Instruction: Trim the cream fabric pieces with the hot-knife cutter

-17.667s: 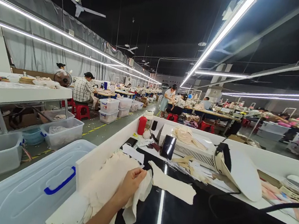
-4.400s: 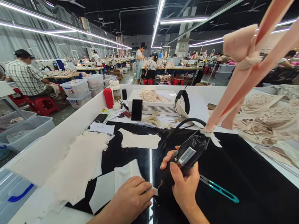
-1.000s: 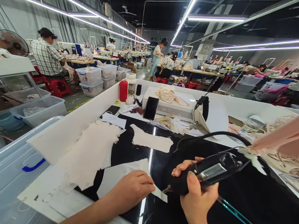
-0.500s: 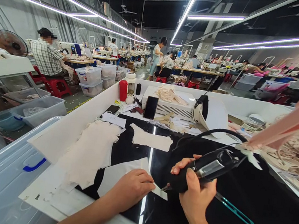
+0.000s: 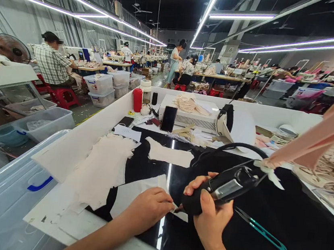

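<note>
My right hand (image 5: 211, 221) is wrapped round a black corded handheld tool (image 5: 229, 186) with a narrow metal tip. This tool hangs from a pink fabric strip (image 5: 307, 144) knotted at its rear. Under my left hand (image 5: 149, 208) lies a white fabric piece (image 5: 129, 193); the fingers are closed together at its right-hand strip. The tip touches or hovers just over that strip beside my left fingertips; I cannot tell which. Right of my right hand lie teal-handled thread snips (image 5: 266, 234). Another pale fabric piece (image 5: 171, 156) lies farther back on the black surface.
A stack of pale fabric pieces (image 5: 100, 169) lies to the left. At the back stand a phone (image 5: 168, 119), a white vented box (image 5: 196, 122) and a red container (image 5: 137, 100). Lidded plastic bins (image 5: 1, 206) stand left of the table. Other people work beyond.
My right hand has moved the tool leftward along the strip, bringing its tip close to my left fingertips. My left hand has hardly moved.
</note>
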The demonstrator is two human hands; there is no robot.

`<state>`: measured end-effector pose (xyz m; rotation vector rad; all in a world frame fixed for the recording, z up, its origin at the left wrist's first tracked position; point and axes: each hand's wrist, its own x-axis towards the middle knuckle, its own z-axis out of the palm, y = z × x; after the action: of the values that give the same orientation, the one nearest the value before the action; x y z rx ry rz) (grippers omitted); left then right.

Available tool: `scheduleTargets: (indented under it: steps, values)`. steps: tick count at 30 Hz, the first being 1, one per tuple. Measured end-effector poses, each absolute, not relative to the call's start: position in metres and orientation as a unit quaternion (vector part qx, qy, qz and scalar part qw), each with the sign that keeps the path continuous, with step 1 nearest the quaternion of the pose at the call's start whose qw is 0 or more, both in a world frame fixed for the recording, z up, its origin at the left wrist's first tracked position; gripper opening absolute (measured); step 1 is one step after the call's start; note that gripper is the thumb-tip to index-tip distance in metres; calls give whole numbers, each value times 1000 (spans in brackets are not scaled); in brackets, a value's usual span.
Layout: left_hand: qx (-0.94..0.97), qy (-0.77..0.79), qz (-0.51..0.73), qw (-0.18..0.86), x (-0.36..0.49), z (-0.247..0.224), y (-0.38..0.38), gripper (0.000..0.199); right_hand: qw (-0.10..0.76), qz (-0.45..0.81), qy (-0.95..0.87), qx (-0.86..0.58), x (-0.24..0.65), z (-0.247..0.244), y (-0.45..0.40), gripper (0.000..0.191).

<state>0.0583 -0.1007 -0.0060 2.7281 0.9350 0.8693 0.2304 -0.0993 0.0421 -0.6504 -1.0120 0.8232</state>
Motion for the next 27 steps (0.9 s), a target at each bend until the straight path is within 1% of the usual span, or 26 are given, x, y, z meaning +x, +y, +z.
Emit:
scheduleTargets:
  steps: [2,7,15,23,27]
  values:
    - [902,308,295,68,58,-6,-101,17,745,375,-462,-300,231,45,-100,30]
    - [900,304,306,67,58,-6,-100,15,762,367,-448,-289,238,51,-103,34]
    - [902,307,296,68,57,-7,-101,10,768,353,-449,-288,245,48,-106,34]
    - [903,307,290,77,57,-9,-100,13,759,356,-462,-289,245,44,-104,29]
    - [895,322,296,91,54,-6,-101,18,755,347,-475,-290,248,41,-100,29]
